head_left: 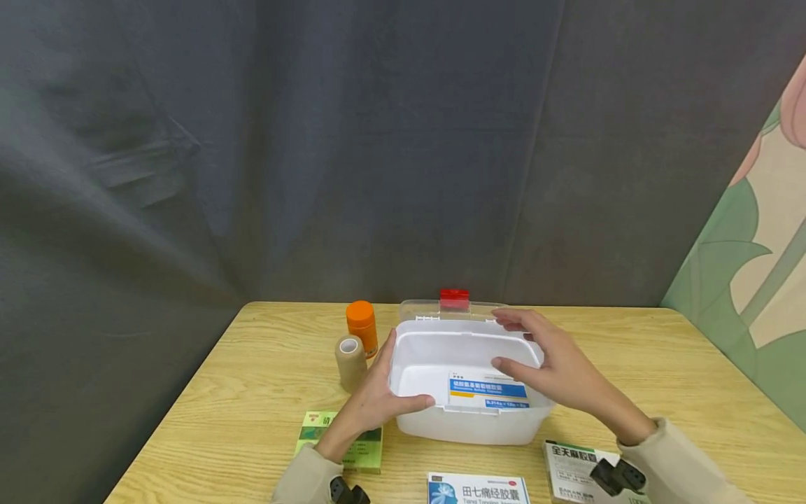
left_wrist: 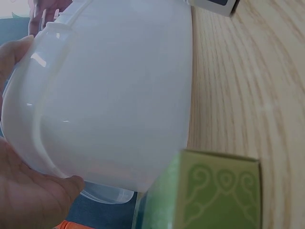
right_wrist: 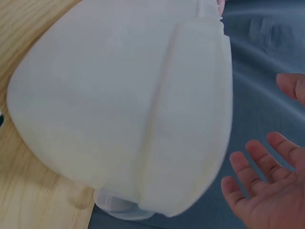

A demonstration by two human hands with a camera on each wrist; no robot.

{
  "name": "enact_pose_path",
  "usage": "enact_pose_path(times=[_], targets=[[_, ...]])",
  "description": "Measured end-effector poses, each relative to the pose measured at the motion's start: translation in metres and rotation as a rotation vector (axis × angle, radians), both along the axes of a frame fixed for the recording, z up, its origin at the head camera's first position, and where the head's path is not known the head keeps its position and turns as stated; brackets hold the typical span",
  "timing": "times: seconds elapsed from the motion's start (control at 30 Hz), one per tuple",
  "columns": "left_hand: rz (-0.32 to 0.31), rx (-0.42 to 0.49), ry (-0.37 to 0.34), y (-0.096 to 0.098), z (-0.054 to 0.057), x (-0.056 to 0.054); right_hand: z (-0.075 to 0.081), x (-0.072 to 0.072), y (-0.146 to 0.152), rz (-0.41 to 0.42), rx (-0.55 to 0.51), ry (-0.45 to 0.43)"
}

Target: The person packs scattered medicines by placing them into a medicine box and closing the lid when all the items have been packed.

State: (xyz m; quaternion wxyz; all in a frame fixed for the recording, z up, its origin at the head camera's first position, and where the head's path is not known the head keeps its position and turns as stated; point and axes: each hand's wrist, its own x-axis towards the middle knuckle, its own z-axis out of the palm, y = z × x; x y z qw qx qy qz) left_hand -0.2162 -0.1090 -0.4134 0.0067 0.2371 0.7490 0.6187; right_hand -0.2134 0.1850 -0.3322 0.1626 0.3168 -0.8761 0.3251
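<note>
A white plastic storage box (head_left: 472, 423) stands on the table with its clear lid (head_left: 418, 308) swung back behind it, a red latch (head_left: 455, 299) on the lid. Inside lies a white and blue medicine box (head_left: 488, 390). My left hand (head_left: 385, 392) holds the storage box at its left end, thumb along the near rim and fingers along the side; the left wrist view shows the fingers (left_wrist: 43, 191) against the wall. Over the right end hovers my right hand (head_left: 554, 364), fingers spread and nothing in them; the right wrist view shows these fingers (right_wrist: 259, 167) apart from the wall.
Left of the storage box stand an orange bottle (head_left: 362, 325) and a tan bandage roll (head_left: 351, 364). A green medicine box (head_left: 368, 455) lies by my left wrist. Two more medicine boxes, one blue and white (head_left: 478, 490), one white (head_left: 567, 476), lie near the front. A dark curtain (head_left: 403, 154) hangs behind.
</note>
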Motion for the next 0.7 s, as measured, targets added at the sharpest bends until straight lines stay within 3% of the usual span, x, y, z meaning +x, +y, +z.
enact_pose_path(times=[0.37,0.7], targets=[[0.029,-0.029,-0.002,0.0,0.001,0.001,0.002,0.013,0.02,-0.065,-0.094,0.042],[0.024,-0.017,-0.013,0.0,0.001,0.001,0.002,0.023,0.034,-0.114,-0.152,0.026]])
